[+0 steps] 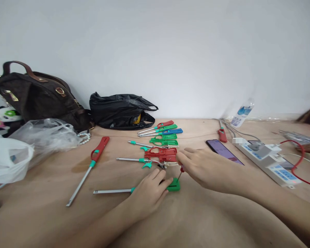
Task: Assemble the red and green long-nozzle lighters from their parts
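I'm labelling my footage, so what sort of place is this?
Probably an improvised indoor work table: opened red lighter shells lie on it, the right hand holds a screwdriver, and a dark bag sits toward the back.

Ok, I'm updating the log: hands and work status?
Left hand on green lighter. Right hand holding screwdriver, tip at lighter's handle. Red casing parts beyond, not blocking.

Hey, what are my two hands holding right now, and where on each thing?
Your right hand grips a screwdriver by its red handle; your left hand holds the nearest green lighter by its handle, fingers covering much of it.
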A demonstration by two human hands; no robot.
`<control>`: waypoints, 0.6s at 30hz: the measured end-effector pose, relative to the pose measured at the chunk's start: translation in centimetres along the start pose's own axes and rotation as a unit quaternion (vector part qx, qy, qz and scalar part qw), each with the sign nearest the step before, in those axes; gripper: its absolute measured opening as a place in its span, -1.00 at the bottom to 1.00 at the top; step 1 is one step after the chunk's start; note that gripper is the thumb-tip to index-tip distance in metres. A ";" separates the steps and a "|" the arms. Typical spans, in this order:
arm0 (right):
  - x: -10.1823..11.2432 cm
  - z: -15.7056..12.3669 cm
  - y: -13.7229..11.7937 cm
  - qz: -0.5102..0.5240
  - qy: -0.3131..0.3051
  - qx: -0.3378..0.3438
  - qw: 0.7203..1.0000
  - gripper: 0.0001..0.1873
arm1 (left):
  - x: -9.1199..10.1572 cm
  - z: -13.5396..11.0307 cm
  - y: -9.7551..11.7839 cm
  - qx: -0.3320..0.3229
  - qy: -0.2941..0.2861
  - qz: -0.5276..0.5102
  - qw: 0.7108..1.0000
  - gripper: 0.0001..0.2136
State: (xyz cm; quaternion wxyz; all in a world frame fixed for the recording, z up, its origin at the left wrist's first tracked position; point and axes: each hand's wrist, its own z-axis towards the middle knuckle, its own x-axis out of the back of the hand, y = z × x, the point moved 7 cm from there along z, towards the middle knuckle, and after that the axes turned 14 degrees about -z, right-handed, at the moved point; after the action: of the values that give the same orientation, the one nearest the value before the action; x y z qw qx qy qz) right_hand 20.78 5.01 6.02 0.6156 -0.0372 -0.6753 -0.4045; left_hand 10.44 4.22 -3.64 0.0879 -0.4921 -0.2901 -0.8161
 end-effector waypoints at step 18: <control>-2.4 0.3 1.1 -0.070 -0.016 -0.084 0.994 -0.92 | 0.1 0.1 0.1 -0.006 0.005 -0.007 1.000 -0.70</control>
State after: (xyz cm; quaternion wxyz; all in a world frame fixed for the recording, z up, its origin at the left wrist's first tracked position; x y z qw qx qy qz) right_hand 21.74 7.02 4.54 0.5693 -0.0482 -0.6500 -0.5011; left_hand 10.55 4.22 -3.49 0.0806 -0.4870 -0.2877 -0.8207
